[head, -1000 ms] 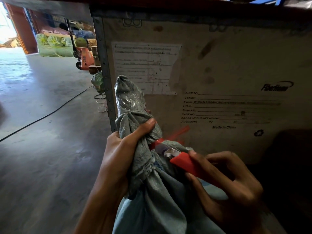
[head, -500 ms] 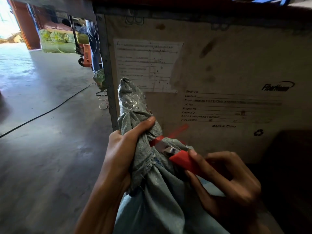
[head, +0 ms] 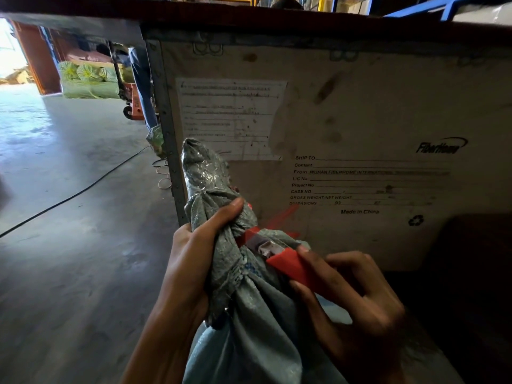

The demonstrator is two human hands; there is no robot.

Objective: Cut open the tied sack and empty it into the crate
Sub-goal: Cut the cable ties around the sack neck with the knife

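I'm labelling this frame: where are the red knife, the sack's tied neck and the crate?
red knife (head: pixel 297 268): head view, on its red handle.
sack's tied neck (head: pixel 206 176): head view, on the taped tip.
crate (head: pixel 374 112): head view, on its bare side panel.

Tall cardboard-faced crate wall with printed shipping text stands directly ahead, blocking forward reach; its dark top rim sits high in frame. Grey woven sack neck, bunched and tied, fills the space between left hand and right hand. Open grey concrete floor lies left, crossed by a thin black cable. Orange pallet jack and green wrapped bundles stand well back by the doorway.
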